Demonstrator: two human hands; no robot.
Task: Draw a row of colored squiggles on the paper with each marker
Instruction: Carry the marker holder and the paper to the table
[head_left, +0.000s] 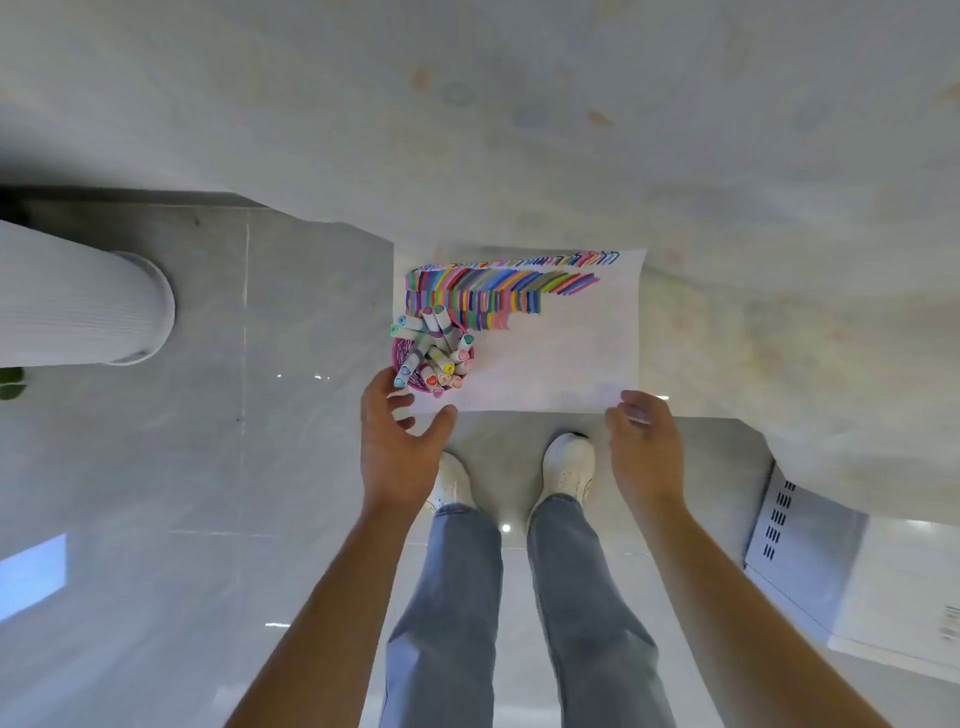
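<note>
Head: markers (435, 355) perhaps against left hand (399, 448)

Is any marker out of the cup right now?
None out, as far as shows: the markers stand bunched in the pink cup; left hand and right hand hold nothing.

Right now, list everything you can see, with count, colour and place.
table: one, pale marbled, top and right
paper: one sheet, white, table's near edge
squiggles: several rows, many colours, paper's far left
cup: one, purple mesh, paper's near left corner
markers: many, white with coloured caps, in the cup
column: one, white ribbed, left
floor: grey tiles, below
unit: one, white with grey vented panel, lower right
jeans: blue, both legs, bottom centre
shoes: two, white, on the floor
left hand: one, empty, beside the cup
right hand: one, empty, at paper's near right corner
</note>
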